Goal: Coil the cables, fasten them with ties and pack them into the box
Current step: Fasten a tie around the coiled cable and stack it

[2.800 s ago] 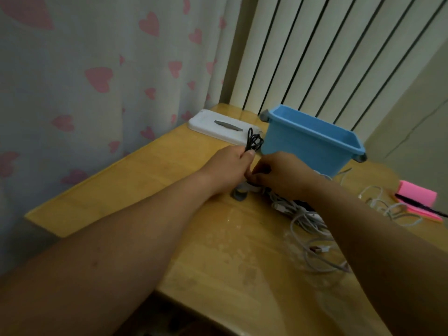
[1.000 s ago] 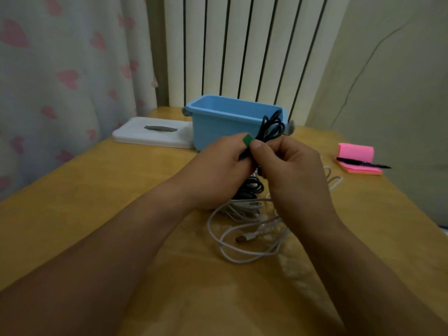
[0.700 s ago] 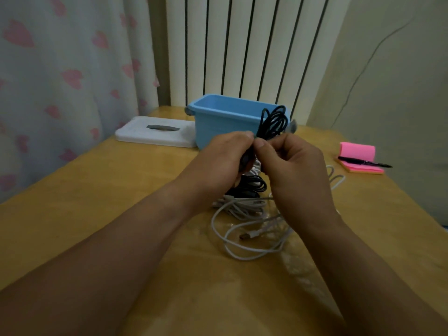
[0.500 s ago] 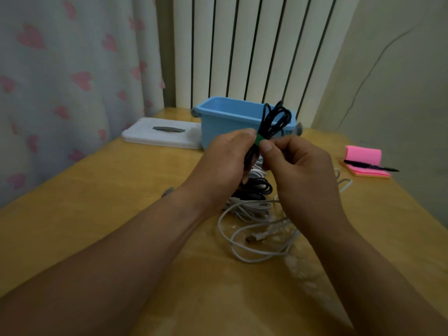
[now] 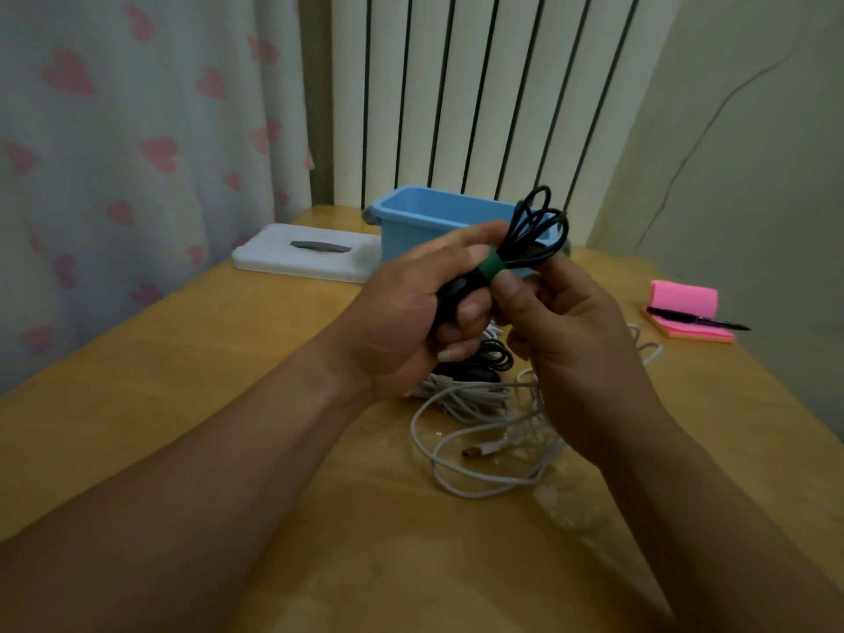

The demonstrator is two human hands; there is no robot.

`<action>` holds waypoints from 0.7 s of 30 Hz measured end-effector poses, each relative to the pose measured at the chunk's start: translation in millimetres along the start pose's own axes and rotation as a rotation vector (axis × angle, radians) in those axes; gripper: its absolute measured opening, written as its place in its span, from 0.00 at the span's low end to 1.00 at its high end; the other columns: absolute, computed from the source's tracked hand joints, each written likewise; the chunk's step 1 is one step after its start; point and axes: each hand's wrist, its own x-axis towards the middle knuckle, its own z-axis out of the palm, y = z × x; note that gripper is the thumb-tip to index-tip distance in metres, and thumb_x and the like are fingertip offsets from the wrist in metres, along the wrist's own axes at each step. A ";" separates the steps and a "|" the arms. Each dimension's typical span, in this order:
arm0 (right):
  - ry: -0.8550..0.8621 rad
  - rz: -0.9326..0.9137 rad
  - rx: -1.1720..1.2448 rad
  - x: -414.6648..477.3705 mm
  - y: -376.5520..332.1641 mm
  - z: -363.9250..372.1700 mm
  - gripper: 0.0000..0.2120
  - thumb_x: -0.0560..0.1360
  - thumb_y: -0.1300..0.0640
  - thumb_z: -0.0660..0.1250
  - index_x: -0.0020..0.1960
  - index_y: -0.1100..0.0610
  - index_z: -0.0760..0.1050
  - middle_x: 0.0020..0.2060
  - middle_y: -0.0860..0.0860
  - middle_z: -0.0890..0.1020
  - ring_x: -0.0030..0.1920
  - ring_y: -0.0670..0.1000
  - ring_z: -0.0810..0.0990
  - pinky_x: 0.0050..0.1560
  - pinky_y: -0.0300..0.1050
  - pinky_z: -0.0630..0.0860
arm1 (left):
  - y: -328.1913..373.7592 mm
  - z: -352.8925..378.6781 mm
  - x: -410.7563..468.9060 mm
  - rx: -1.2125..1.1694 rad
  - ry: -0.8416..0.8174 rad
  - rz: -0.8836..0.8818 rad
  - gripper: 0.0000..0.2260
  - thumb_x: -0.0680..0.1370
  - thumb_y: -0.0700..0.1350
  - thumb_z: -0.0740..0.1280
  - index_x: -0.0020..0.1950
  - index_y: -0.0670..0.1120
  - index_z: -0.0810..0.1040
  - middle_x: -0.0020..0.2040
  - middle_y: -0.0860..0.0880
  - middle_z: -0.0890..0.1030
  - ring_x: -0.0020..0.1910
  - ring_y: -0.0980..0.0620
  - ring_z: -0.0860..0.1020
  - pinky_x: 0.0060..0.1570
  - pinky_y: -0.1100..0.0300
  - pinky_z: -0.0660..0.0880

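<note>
Left hand [image 5: 402, 322]: clenched round black cable bundle [image 5: 530, 235]; long axis rising far-right
Right hand [image 5: 571, 340]: pinching green tie [image 5: 491, 269]
Blue box [image 5: 434, 221]: just beyond; nearer bundle's looped end

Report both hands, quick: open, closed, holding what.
Left hand: closed around the coiled black cable.
Right hand: fingers pinching the green tie on that cable.

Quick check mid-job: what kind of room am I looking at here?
Probably a room in a home, not a workshop. A heart-print curtain hangs on the left, a white radiator stands against the wall behind the wooden table, and pink sticky notes with a pen lie at the right.
</note>
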 end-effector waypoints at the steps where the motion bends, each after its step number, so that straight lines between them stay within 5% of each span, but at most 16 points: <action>1: -0.029 0.017 0.040 0.0 -0.3 -1.4 0.11 0.83 0.63 0.65 0.64 0.61 0.79 0.37 0.49 0.85 0.35 0.41 0.82 0.36 0.31 0.76 | 0.7 -0.5 -0.2 -0.002 -0.023 -0.005 0.19 0.89 0.45 0.55 0.80 0.44 0.70 0.32 0.50 0.68 0.27 0.55 0.64 0.25 0.61 0.61; 8: -0.060 0.065 0.191 -0.1 -3.1 -4.0 0.08 0.81 0.65 0.65 0.58 0.64 0.80 0.37 0.54 0.86 0.35 0.44 0.83 0.35 0.34 0.77 | 4.3 0.8 0.4 -0.062 -0.125 -0.082 0.21 0.90 0.48 0.55 0.81 0.41 0.69 0.32 0.51 0.69 0.26 0.56 0.64 0.23 0.63 0.63; 12: 0.026 0.009 0.098 -2.5 -3.9 -1.1 0.04 0.82 0.66 0.65 0.53 0.64 0.78 0.32 0.50 0.83 0.31 0.42 0.80 0.33 0.31 0.75 | 2.4 7.1 -0.1 0.010 -0.016 -0.109 0.17 0.89 0.51 0.56 0.70 0.41 0.74 0.35 0.49 0.74 0.27 0.55 0.68 0.25 0.63 0.68; 17: 0.159 0.035 -0.027 -0.2 0.2 -3.4 0.05 0.83 0.62 0.67 0.53 0.63 0.81 0.32 0.45 0.80 0.32 0.41 0.76 0.33 0.33 0.72 | -0.3 10.3 -0.6 0.507 0.238 0.055 0.09 0.88 0.51 0.62 0.65 0.47 0.73 0.50 0.47 0.81 0.37 0.51 0.79 0.39 0.48 0.84; 21: 0.248 0.131 -0.026 2.0 0.9 -7.1 0.08 0.83 0.58 0.68 0.45 0.57 0.81 0.28 0.43 0.77 0.29 0.41 0.73 0.31 0.35 0.70 | -19.0 8.6 -1.3 1.167 0.222 0.426 0.16 0.82 0.43 0.70 0.68 0.50 0.72 0.60 0.55 0.75 0.55 0.58 0.78 0.52 0.57 0.82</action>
